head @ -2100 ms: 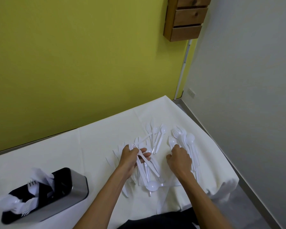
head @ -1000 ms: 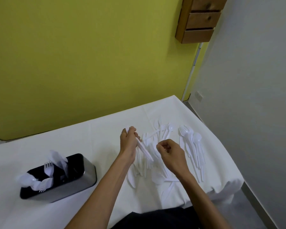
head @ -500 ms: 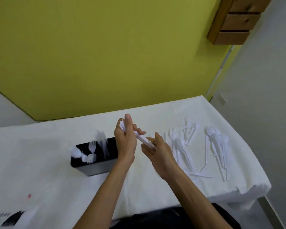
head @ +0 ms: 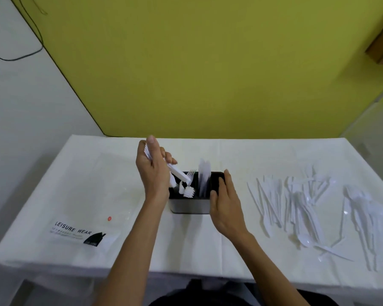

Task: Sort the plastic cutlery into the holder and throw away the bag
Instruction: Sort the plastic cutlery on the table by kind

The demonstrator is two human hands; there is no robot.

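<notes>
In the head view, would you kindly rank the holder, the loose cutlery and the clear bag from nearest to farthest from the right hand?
1. Holder: straight ahead; the right hand touches its right end.
2. Loose cutlery: spread out to that hand's right, apart from it.
3. Clear bag: far left, beyond the left hand, which grips a cutlery bundle.

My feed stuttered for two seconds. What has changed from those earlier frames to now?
The left hand carried its bundle of knives leftward from the loose cutlery to just above the holder, still gripping it. The right hand left the pile holding nothing and now rests against the holder's right end. The holder and the pile look unmoved.
</notes>
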